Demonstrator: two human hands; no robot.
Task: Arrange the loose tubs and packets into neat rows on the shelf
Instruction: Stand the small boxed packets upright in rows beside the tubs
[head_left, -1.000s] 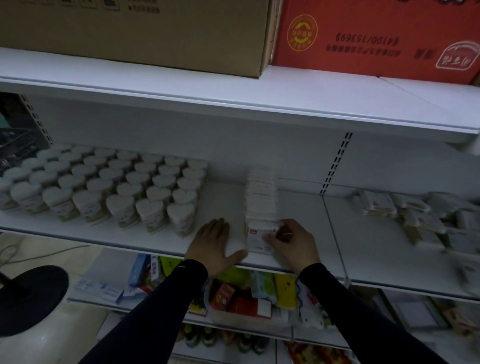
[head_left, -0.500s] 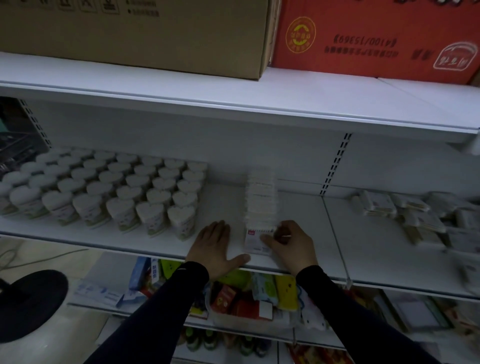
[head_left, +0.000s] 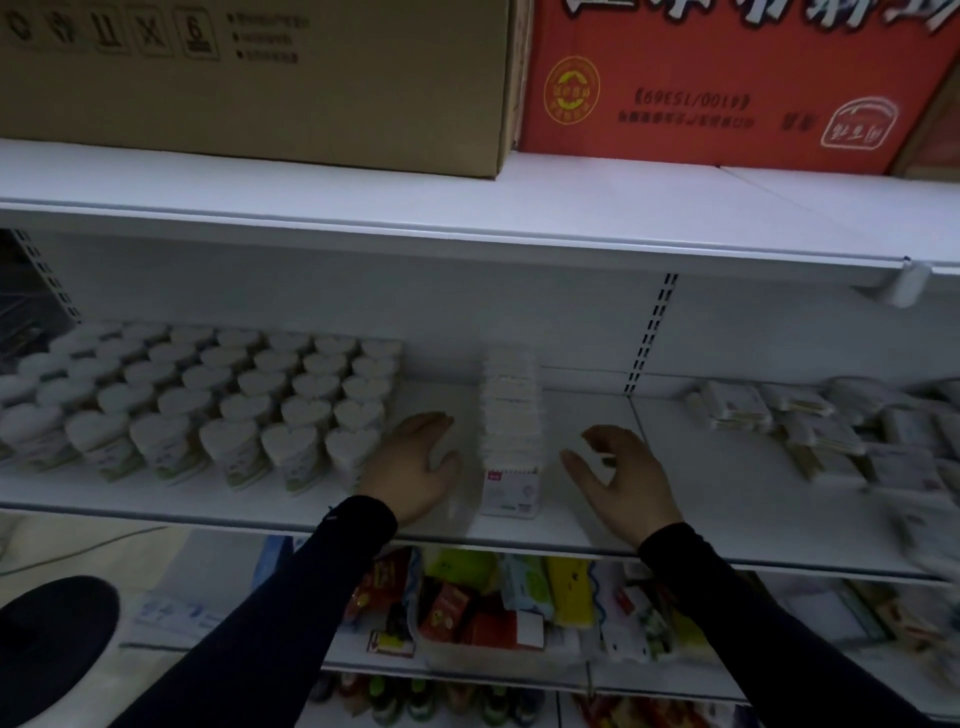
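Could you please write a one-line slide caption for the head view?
Both hands, left and right, flank a single-file row of packets on the white shelf.

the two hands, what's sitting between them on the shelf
In the head view, a single row of white packets runs front to back between the left hand and right hand.

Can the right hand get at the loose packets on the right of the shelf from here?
Probably yes. The right hand hovers over bare shelf, and nothing stands between it and the loose packets further right.
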